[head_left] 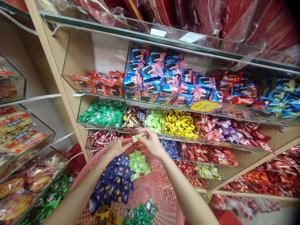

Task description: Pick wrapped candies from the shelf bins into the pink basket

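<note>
A pink perforated plastic basket [164, 200] is below my arms. My left hand [117, 147] lies at its far rim, fingers curled over the edge and thumb stretched along it. My right hand [150, 142] pinches a small light green wrapped candy [135, 138] just above the rim. Inside the basket are dark blue candy packets [114, 178], a heap of light green candies [139, 164], yellow packets [106, 215] and green packets [140, 215]. Right behind my right hand is a shelf bin of light green candies [153, 120].
Beside that bin are green candies [103, 112], brown and white wrapped bars [140, 115] and yellow packets [180, 123]. Above are blue and pink cookie packs [152, 72] behind a glass lip with a yellow price tag [203, 105]. Bread packs [21, 131] fill shelves at left.
</note>
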A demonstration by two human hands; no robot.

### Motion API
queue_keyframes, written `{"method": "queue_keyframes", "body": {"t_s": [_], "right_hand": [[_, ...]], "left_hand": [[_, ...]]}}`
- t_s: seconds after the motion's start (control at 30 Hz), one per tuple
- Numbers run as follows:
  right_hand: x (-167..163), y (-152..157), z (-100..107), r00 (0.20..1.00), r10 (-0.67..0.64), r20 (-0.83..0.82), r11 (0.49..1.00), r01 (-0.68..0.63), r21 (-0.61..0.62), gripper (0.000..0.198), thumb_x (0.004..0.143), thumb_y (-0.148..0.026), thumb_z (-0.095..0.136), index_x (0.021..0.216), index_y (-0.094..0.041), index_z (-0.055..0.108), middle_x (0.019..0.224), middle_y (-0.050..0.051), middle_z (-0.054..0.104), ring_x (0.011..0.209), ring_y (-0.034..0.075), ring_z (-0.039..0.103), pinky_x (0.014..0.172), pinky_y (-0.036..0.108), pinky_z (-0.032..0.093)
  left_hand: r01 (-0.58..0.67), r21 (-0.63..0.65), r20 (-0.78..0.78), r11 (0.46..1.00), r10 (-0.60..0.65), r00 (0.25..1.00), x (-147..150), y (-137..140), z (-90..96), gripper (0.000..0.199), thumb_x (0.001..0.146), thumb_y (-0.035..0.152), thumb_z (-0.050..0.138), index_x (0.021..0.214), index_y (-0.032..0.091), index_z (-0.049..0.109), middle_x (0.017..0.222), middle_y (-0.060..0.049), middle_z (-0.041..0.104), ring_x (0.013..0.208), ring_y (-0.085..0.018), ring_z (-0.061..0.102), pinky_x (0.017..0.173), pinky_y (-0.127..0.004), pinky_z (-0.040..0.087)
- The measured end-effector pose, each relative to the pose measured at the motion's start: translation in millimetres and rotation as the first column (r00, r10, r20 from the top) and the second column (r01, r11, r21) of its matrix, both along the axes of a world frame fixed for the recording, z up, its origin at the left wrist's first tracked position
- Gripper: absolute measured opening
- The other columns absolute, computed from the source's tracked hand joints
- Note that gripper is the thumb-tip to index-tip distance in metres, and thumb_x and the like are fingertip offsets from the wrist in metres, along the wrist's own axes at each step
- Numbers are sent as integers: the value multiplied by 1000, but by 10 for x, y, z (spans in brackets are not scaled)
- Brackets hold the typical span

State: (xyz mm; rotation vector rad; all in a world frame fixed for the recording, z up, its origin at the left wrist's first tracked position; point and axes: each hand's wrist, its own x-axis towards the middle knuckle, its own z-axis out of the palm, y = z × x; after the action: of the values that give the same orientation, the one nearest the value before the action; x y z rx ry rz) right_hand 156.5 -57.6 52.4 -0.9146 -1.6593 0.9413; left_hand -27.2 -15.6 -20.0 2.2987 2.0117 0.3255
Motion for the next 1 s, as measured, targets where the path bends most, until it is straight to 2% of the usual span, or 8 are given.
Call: {"method": "queue_keyframes", "body": {"t_s": [0.07,0.17,0.5,0.6,0.67,0.77,0.87,1.0], "right_hand": [[-67,-36,-243,985,64,-157,984,-89,-155,34,69,-39,62,93,-19,50,64,-5,52,49,7,50,44,19,38],[-77,-61,-454,954,106,-279,954,-177,-242,36,64,-38,67,90,-18,52,67,-4,55,54,9,57,50,21,46],[-6,-122,-584,937,134,-324,925,-235,-298,38,61,-34,69,91,-19,52,76,-1,60,66,13,62,69,29,50],[58,-65,-725,974,85,-210,945,-146,-293,31,66,-32,64,91,-19,51,73,-2,58,63,13,61,65,30,50],[115,-14,-846,1000,-5,-16,976,2,-219,24,69,-27,58,91,-18,53,71,-1,57,62,13,58,62,28,48],[180,46,-1021,936,-154,317,983,176,-43,21,68,-19,56,89,-17,58,70,-1,56,61,13,54,60,25,43],[182,62,-1129,861,-136,490,985,172,-29,24,66,-17,57,90,-16,60,68,-2,55,58,12,50,55,22,38],[138,40,-1156,810,-89,579,990,137,-40,24,67,-14,56,90,-18,61,63,-4,53,57,10,47,54,19,35]], "left_hand": [[0,-21,-12,1000,-1,1000,-10,-12,-4,71,70,74,23,98,16,54,97,-14,64,92,-29,58,73,-35,42],[-5,-35,-32,999,4,999,-19,-30,-10,66,72,70,27,100,17,53,98,-14,64,94,-29,58,75,-35,42],[32,-32,-56,999,-34,998,56,-29,-52,56,75,63,31,97,18,54,99,-12,64,92,-28,58,75,-36,42],[48,-19,-42,999,-49,998,49,-28,-69,64,73,69,26,97,17,54,98,-12,64,92,-28,58,74,-35,42],[53,-21,-32,998,-53,998,43,-32,-70,69,71,72,24,98,17,55,98,-13,63,93,-28,58,75,-36,42],[48,-36,-21,998,-49,999,40,-47,-60,72,69,74,24,99,16,55,99,-14,63,94,-30,57,76,-36,42],[42,-48,-3,998,-42,999,44,-61,-48,70,69,73,26,100,17,55,101,-13,63,96,-29,56,78,-36,41],[43,-58,-10,997,-43,999,45,-62,-48,71,69,74,26,99,17,55,101,-13,63,96,-29,56,79,-36,40]]}}
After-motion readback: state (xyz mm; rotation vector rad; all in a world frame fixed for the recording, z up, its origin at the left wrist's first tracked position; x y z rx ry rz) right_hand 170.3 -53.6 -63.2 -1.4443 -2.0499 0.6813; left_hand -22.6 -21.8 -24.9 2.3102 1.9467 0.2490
